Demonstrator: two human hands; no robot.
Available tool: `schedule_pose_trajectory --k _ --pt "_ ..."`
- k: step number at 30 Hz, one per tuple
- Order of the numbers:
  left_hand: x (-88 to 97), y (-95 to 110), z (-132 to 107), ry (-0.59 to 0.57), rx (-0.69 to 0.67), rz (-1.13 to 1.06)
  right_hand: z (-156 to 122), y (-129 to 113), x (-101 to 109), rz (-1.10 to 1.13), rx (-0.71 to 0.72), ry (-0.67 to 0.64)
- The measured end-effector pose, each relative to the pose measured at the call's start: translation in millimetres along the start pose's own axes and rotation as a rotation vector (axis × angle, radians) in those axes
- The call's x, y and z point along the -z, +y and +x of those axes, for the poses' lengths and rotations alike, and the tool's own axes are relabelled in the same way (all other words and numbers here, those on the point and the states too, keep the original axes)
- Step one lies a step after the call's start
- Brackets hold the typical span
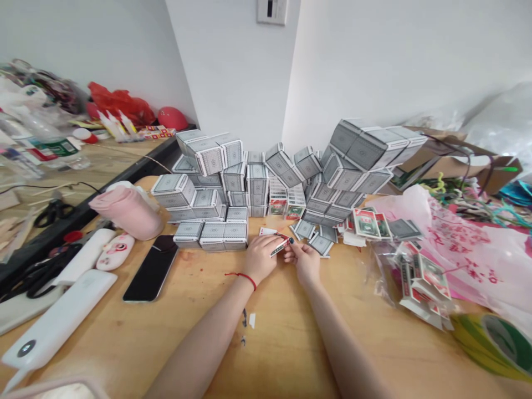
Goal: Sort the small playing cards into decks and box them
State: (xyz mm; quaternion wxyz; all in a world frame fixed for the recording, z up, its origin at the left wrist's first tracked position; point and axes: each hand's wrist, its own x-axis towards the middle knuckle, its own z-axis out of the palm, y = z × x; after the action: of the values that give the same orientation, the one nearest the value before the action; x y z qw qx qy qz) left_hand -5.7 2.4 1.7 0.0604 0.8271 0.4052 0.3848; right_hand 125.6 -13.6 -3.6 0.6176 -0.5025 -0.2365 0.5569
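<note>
Both my hands meet over the wooden table around a small red, white and green playing-card box (280,246). My left hand (261,256), with a red string on its wrist, wraps the box from the left. The fingers of my right hand (305,259) pinch its right end. A white playing card (267,231) lies just beyond my left fingers. Past my right hand, several grey-backed cards (320,243) lie loose. Stacked grey-patterned card blocks rise behind, on the left (224,235) and on the right (366,147), with upright card boxes (286,204) between them.
A black phone (152,270), a white power bank (60,318) and a pink roll (127,210) lie to the left. Opened card boxes (426,282), a pink plastic bag (453,244) and yellow-green tape (494,341) lie to the right. A wall (233,72) stands behind.
</note>
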Motion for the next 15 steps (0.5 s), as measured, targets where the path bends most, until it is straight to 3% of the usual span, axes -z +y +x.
schedule_pose_trajectory --k 6,15 --pt "-1.3 -1.1 -0.3 -0.011 -0.011 0.016 1.2 0.1 0.3 -0.078 -0.003 -0.029" --pt "0.3 -0.8 0.2 0.008 -0.074 0.021 6.2 2.8 5.5 -0.017 -0.019 -0.087"
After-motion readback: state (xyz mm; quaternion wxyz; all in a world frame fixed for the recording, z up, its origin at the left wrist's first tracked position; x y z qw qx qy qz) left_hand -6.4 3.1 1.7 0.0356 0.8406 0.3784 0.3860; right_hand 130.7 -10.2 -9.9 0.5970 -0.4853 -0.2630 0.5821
